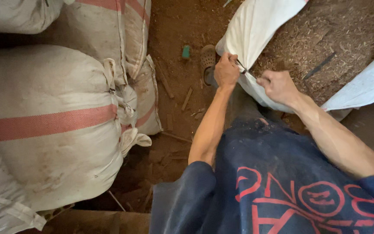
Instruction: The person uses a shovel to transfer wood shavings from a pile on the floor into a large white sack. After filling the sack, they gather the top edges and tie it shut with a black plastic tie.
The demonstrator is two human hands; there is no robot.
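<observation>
Nearest, the person's dark blue shirt (282,186) with red print fills the lower right, and both bare forearms reach forward from it. Just beyond, the left hand (226,70) is closed in a fist, its fingers (232,58) pressed together and pinching the folded rim of a white woven sack (256,26). The right hand (278,86) is fisted too, its fingers (265,82) curled tight on the same rim a little to the right, so the two hands sit near each other with a short stretch of rim between them; a thin dark cord (241,67) shows at the left hand. The sack lies open ahead of the person on the dirt floor (174,86), toward the floor's far right, and brown chaff-like material (325,39) fills its mouth, with a dark stick (319,66) lying on top. Just left of the left hand, a foot in a grey clog (207,58) stands on the floor, and a small green object (186,52) lies beside it. Along the floor's left side, tied-off sacks with red stripes (53,121) are stacked against each other, from near to far.
</observation>
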